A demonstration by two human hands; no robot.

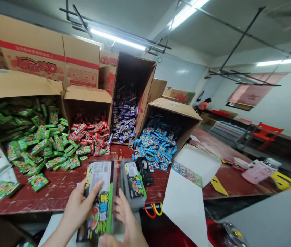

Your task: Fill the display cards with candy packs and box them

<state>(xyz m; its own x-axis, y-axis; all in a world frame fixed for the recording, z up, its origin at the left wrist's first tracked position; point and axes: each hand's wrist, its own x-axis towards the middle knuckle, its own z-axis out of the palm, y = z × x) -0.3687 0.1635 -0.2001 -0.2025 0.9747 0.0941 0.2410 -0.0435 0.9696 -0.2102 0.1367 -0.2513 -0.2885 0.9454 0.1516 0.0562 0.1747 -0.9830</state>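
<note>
A black and green printed candy box (pixel 100 209), with a barcode label at its top end, is held tilted at the table's front edge. My left hand (pixel 78 204) grips it from the left, thumb across the front and fingers behind. Around its right side is my right hand (pixel 128 223), slightly blurred, fingers along the edge and thumb near the bottom corner. Just to the right lies a clear plastic case (pixel 135 202) with a similar printed card. A black tape dispenser (pixel 145 171) touches its far side.
Tipped cartons spill small packets: green (pixel 42 144), red (pixel 91 133), purple (pixel 124 125) and blue (pixel 155 144). An unfolded white carton (pixel 186 202) hangs over the front edge. Red and yellow scissor handles (pixel 153 210) show below. A pink bottle (pixel 257 171) stands right. Another person (pixel 204 104) sits far back.
</note>
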